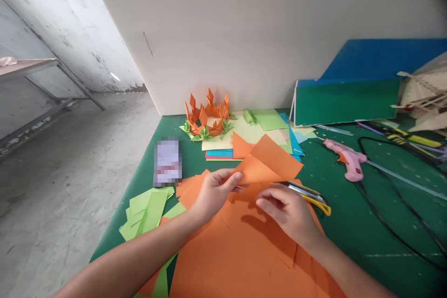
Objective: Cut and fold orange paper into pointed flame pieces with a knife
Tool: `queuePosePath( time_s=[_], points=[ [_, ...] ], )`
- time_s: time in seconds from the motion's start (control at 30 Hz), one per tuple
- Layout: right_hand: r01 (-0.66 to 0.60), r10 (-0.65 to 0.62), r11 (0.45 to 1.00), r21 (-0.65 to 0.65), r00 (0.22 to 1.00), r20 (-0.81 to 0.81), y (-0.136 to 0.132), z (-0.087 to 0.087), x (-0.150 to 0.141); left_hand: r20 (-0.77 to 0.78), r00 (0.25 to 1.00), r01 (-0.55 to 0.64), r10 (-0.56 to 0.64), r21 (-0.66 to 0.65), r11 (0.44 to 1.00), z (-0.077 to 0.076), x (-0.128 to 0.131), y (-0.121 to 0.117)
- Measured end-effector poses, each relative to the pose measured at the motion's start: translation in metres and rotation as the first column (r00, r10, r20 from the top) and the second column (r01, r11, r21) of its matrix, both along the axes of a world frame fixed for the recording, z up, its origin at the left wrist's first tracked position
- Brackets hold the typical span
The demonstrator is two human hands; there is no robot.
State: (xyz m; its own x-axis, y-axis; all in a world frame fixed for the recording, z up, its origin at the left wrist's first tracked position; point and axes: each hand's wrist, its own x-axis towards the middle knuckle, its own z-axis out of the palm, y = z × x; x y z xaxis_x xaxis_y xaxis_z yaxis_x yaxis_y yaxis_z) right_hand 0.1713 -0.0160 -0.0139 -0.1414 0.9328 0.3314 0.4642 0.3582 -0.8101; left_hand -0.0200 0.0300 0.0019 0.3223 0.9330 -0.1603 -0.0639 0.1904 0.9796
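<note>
My left hand (218, 193) pinches a piece of orange paper (268, 160) between thumb and fingers, above the larger orange sheets. The paper has a fold across it, and one flap slants up to the right. My right hand (286, 209) hovers just below the paper's right side, fingers loosely curled, thumb a little apart, with nothing visible in it. Under both hands lie large orange sheets (230, 260). Just beyond my right hand rests a box cutter (309, 195) with a yellow handle.
An orange folded-paper crown (207, 118) with green leaves stands at the back, beside stacked coloured papers (244, 130). On the left are a phone (167, 162) and green paper pieces (146, 209). A pink glue gun (349, 160) with a black cord (384, 233) lies right, before a green board (345, 102).
</note>
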Motion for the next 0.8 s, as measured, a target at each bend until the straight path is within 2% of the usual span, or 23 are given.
queuePosePath(
  time_s=[0.07,0.13,0.2,0.33,0.43,0.63,0.8],
  points=[
    [-0.075,0.04,0.98,-0.185,0.981,-0.188,0.0,-0.004,-0.005,-0.034,0.999,0.021,-0.021,0.012,1.0,0.002,0.0,-0.003],
    [-0.062,-0.039,0.961,-0.268,0.933,-0.356,0.0,-0.008,-0.007,-0.091,0.993,0.085,-0.081,0.04,0.996,0.0,0.0,-0.006],
    [-0.004,-0.148,0.945,-0.328,0.887,-0.437,0.0,-0.009,-0.007,-0.15,0.979,0.152,-0.138,0.085,0.985,-0.003,0.0,-0.008],
    [0.027,-0.26,0.902,-0.43,0.831,-0.492,0.0,-0.01,-0.007,-0.292,0.939,0.234,-0.182,0.154,0.96,-0.009,-0.001,-0.008],
    [0.036,-0.314,0.878,-0.477,0.795,-0.519,0.001,-0.01,-0.009,-0.356,0.919,0.239,-0.171,0.155,0.959,-0.011,-0.001,-0.007],
    [0.049,-0.379,0.856,-0.515,0.737,-0.559,0.003,-0.016,-0.008,-0.227,0.959,0.195,-0.167,0.108,0.975,-0.011,0.0,-0.008],
    [0.131,-0.405,0.866,-0.483,0.751,-0.522,0.005,-0.017,-0.007,-0.295,0.938,0.218,-0.184,0.086,0.972,-0.009,0.0,-0.01]
  ],
)
